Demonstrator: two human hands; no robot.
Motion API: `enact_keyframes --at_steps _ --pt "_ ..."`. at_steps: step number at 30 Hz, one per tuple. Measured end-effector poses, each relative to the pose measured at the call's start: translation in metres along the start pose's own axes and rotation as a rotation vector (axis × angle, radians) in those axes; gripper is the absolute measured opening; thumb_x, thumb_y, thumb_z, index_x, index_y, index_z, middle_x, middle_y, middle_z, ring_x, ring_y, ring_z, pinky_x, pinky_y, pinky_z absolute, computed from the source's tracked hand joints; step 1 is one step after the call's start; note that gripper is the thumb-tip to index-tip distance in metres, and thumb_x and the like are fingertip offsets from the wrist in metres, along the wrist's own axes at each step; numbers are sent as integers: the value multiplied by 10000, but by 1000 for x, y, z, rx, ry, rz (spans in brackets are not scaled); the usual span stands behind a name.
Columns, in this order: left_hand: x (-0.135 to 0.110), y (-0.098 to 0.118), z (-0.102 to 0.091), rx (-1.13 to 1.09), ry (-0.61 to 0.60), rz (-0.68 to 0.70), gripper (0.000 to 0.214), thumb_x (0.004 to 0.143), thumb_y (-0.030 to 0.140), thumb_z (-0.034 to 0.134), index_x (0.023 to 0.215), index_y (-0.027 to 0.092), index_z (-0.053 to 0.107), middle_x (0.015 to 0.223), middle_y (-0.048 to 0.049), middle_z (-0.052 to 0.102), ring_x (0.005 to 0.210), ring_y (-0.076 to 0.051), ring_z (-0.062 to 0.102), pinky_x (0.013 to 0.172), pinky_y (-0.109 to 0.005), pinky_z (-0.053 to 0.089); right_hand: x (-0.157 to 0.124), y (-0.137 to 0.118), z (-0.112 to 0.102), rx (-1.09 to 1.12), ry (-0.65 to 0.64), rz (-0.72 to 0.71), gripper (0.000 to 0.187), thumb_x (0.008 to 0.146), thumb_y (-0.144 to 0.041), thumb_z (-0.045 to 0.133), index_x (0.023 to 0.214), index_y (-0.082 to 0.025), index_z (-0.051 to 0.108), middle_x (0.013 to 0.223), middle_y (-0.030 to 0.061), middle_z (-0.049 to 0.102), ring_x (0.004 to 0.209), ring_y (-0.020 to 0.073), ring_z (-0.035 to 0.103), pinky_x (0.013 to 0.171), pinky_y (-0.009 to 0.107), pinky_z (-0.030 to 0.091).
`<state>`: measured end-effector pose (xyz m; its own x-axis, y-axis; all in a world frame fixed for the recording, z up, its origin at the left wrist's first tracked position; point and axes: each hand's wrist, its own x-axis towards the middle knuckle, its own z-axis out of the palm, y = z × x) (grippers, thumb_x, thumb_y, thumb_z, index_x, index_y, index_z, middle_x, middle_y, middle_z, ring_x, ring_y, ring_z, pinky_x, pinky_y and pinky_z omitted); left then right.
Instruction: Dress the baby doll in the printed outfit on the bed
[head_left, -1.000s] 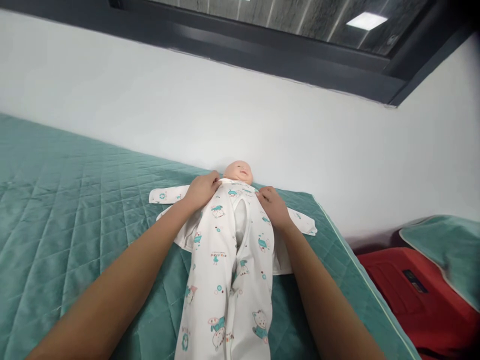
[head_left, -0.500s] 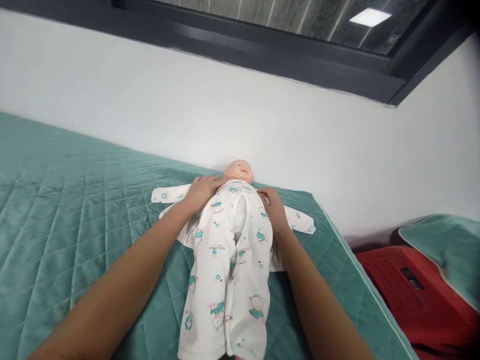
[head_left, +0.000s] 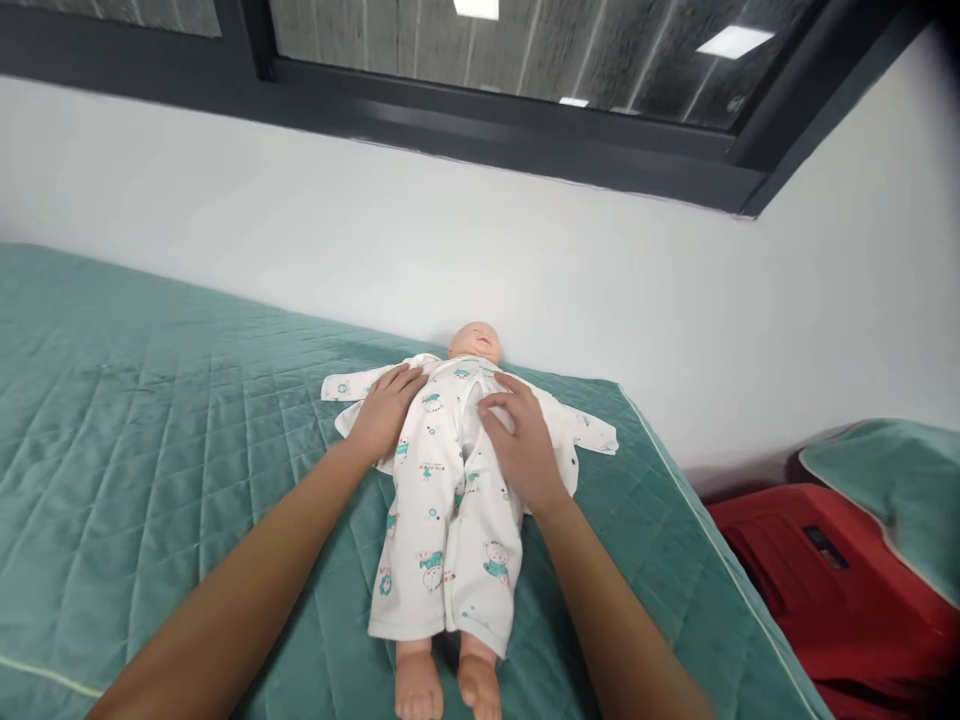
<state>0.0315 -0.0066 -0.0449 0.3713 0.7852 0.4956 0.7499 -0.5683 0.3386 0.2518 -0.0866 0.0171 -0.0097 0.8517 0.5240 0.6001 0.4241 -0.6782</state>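
Note:
A baby doll (head_left: 475, 342) lies on its back, head toward the wall and bare feet toward me. It has on white printed baby trousers (head_left: 431, 530), pulled high up its chest, with an opening at the crotch. Beneath it a matching white shirt (head_left: 589, 430) is spread, its sleeves stretched out to both sides. My left hand (head_left: 388, 408) rests flat with fingers extended on the trousers' upper left edge and the shirt. Over the upper right of the trousers, beside the opening, is my right hand (head_left: 523, 440), fingers bent and apart; I see nothing in it.
A green quilted cover (head_left: 187, 420) lies under the doll, its piped edge running down the right side. White wall (head_left: 360, 230) stands behind, below a dark window frame (head_left: 480, 130). At the right are a red plastic object (head_left: 795, 570) and more green fabric (head_left: 892, 490).
My right hand has moved from the doll's right side inward over the trousers. My left hand has slid down slightly from near the neck. The view has shifted, and the feet now show.

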Motion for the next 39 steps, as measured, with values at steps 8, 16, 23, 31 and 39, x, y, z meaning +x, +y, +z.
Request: enact_keyframes --at_steps 8,16,23,31,39 --pt "-26 7 -9 -100 37 10 455 916 271 471 1365 220 524 1404 -103 517 1320 -268 416 1137 -475 333 -15 -20 23 -233 -19 -44 136 843 -359 647 801 -249 579 1452 98 470 1407 377 319 1094 637 253" --pt "-26 2 -5 -161 61 -33 389 886 222 493 1263 203 587 1315 -95 576 1248 -247 474 1109 -437 368 -9 -18 16 -107 -42 30 128 804 -262 633 687 -248 581 1445 42 493 1375 337 385 1105 598 278" --pt "-24 3 -6 -187 92 -59 360 884 165 460 1212 193 604 1261 -93 608 1217 -241 500 1089 -435 389 -4 -10 9 -59 -27 92 105 780 -238 625 698 -248 559 1365 22 550 1286 301 463 1092 527 321" --pt "-71 46 -34 -311 290 -155 221 936 212 451 1078 201 620 1054 -66 641 1030 -201 578 945 -381 473 -13 -14 8 -345 -181 -215 402 968 -296 438 1363 -292 514 1570 23 341 1460 270 257 1159 557 225" --pt "-192 128 -72 -520 47 -169 226 930 159 478 1096 246 605 1105 -54 604 1032 -170 581 882 -304 492 -73 -24 -12 -259 -283 -177 402 981 -332 459 1377 -270 494 1564 18 359 1490 237 199 1201 555 135"
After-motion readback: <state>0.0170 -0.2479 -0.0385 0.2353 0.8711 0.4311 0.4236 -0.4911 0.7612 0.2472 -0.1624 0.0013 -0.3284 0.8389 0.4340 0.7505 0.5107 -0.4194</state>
